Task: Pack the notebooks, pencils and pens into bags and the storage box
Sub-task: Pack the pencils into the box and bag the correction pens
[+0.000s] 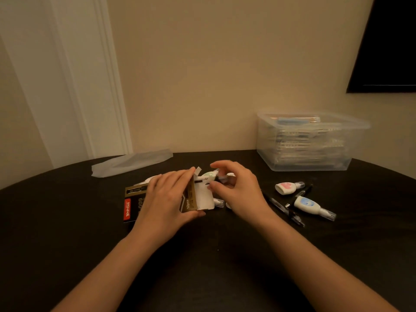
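Observation:
My left hand (167, 197) grips a black and gold pen box (135, 199) lying on the dark table (67, 233), thumb under its open end by the white flap (203, 199). My right hand (234, 188) hovers at that opening, thumb and fingers pinching a thin dark pen (217, 177). Two black pens (286, 209) lie loose to the right. The clear storage box (304, 143) stands at the back right, holding stacked items.
A pink correction tape (286, 188) and a blue one (309, 204) lie right of my hands; more white ones peek out behind them. An empty clear plastic bag (130, 163) lies at the back left. The wall runs close behind the table.

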`<state>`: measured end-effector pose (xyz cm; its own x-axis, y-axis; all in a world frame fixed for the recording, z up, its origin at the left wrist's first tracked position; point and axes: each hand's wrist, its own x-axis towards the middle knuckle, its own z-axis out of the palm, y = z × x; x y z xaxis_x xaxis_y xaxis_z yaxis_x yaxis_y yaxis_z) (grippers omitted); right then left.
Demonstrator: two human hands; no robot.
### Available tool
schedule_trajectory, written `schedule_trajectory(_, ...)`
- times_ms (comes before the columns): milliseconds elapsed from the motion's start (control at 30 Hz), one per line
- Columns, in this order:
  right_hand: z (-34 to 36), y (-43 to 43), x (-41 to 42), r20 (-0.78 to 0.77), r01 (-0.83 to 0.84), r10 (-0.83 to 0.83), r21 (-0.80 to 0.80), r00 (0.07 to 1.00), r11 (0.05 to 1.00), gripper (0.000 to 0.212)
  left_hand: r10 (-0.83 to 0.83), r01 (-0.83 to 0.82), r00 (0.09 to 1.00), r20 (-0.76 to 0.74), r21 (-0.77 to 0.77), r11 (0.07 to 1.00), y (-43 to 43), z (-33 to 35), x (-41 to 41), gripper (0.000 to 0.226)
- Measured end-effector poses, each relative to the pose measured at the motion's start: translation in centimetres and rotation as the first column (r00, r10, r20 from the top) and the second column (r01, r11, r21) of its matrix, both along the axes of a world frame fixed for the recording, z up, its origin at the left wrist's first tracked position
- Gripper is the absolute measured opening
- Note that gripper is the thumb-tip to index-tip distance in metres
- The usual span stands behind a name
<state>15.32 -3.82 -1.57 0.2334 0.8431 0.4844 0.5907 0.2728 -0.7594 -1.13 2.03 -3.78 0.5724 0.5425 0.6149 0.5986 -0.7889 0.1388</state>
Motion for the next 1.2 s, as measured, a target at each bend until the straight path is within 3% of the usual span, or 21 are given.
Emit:
schedule_trajectory(100,-0.6,0.0,-0.9,-0.212,0.005,0.011,0.076,0.977,0.997,0.023,-0.02,0.019,1.0,0.011,0.03,0.999,-0.2,0.0,0.2,0.095)
schedule_trajectory(200,-1.1,-0.2,-1.5,-0.262,-0.029,0.066,0.143,0.963,0.989,0.017,-0.071,0.067,0.994,0.078,0.054,0.996,-0.3,-0.2,0.4,0.09)
schedule_trajectory(367,-1.0,-0.1,-1.0,-0.003,-0.107,0.108,0.119,0.994,0.987,0.017,-0.145,0.144,0.967,0.209,0.019,0.989,-0.4,-0.1,0.6,0.086)
schedule_trajectory(600,-0.8,-0.1,-0.4,0.085,-0.252,0.248,0.05,0.965,0.966,0.031,-0.129,0.134,0.974,0.188,-0.015,0.991,-0.1,-0.2,0.4,0.088)
schedule_trajectory(767,0.0,0.2,1.7,0.208,-0.091,0.071,0.087,0.976,0.992,0.011,-0.103,0.108,0.979,0.175,-0.02,0.994,-0.2,-0.2,0.6,0.09)
schedule_trajectory(833,0.3,0.3,3.8,0.342,0.06,-0.064,0.024,0.937,0.998,0.01,-0.1,0.108,0.981,0.166,-0.035,0.994,-0.3,-0.1,0.6,0.091)
schedule_trajectory(900,0.4,0.2,6.1,0.588,0.333,-0.191,-0.142,0.786,0.932,0.019,-0.097,0.107,0.983,0.155,-0.058,0.993,-0.5,0.1,0.6,0.092)
schedule_trajectory(967,0.3,-0.2,7.7,0.759,0.582,-0.174,-0.309,0.628,0.752,0.027,-0.096,0.104,0.984,0.147,-0.049,0.993,-0.5,0.0,0.7,0.092)
schedule_trajectory(1067,0.4,-0.9,8.8,0.756,0.68,-0.139,-0.473,0.64,0.561,0.03,-0.09,0.094,0.988,0.124,-0.029,0.995,-0.5,-0.2,0.7,0.095)
schedule_trajectory(1200,0.2,-0.9,9.0,0.76,0.677,-0.044,-0.549,0.648,0.491,0.035,-0.099,0.103,0.989,0.11,-0.028,0.994,-0.6,-0.2,0.8,0.095)
